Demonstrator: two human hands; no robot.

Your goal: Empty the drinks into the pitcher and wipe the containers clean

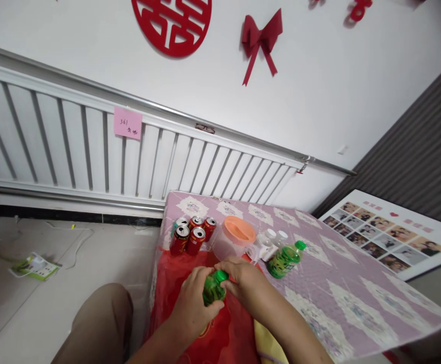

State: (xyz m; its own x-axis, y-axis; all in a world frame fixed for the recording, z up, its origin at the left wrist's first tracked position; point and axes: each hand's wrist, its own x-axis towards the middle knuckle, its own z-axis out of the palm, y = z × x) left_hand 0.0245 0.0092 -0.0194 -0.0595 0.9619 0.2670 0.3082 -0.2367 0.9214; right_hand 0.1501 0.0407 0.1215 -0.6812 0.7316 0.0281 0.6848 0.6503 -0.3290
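Observation:
A green drink bottle (213, 290) with a green cap (221, 275) stands over the red cloth (178, 283), between my two hands. My left hand (195, 301) is wrapped round the bottle's body, thumb at the front. At the cap, my right hand (239, 275) has its fingers closed round the cap's far and right side; its fingertips are partly hidden. Just beyond my hands sits a clear plastic pitcher (224, 247) with an orange lid (239, 230). Left of the pitcher, several opened drink cans (195, 240) stand in a group, mostly red.
A second green bottle (285, 260) leans at the right, beside small white-capped bottles (269, 235). Everything rests on a purple patterned bed cover (342, 268). Behind it runs a white radiator (190, 167) with a pink note (128, 123). A photo board (380, 222) leans at the right.

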